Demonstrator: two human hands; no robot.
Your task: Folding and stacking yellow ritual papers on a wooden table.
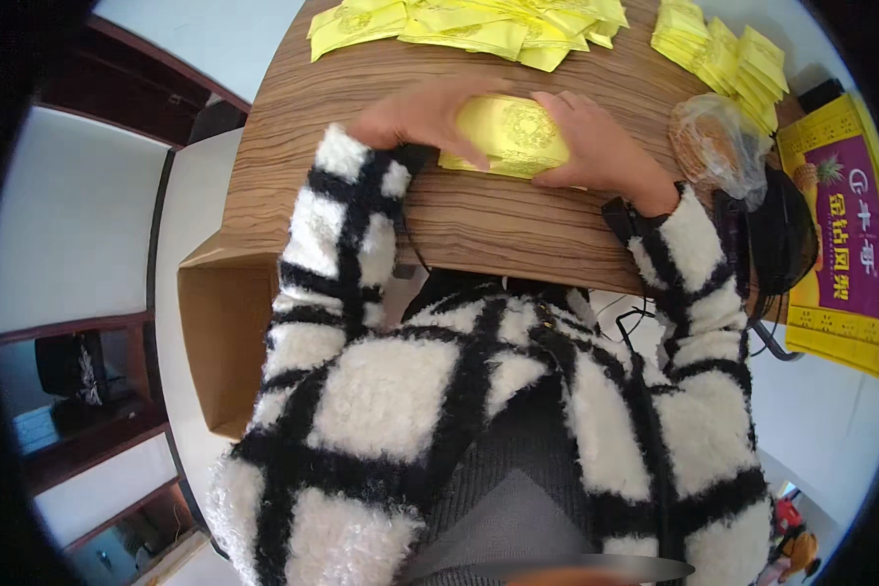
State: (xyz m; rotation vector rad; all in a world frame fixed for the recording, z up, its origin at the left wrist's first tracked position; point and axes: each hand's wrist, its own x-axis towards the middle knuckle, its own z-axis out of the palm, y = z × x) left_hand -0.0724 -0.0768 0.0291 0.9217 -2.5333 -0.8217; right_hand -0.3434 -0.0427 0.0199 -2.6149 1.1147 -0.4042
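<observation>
A small stack of yellow printed paper packets point(513, 135) lies near the middle of the wood-grain table point(298, 146). My left hand point(420, 112) is around its left end, thumb along the near side and fingers over the far side; it is a little blurred. At the right end, my right hand point(606, 146) grips the stack between thumb and fingers. Some packet edges stick out unevenly at the stack's lower left. Beyond my hands, a loose pile of similar yellow packets point(469, 31) spreads along the far part of the table.
More yellow packets in overlapping bundles point(718, 54) lie at the far right. Nearer stands a clear plastic bag point(728, 146) with something brown inside. A yellow and purple printed bag point(840, 210) is at the right edge. Below the table's left side is an open cardboard box point(225, 332).
</observation>
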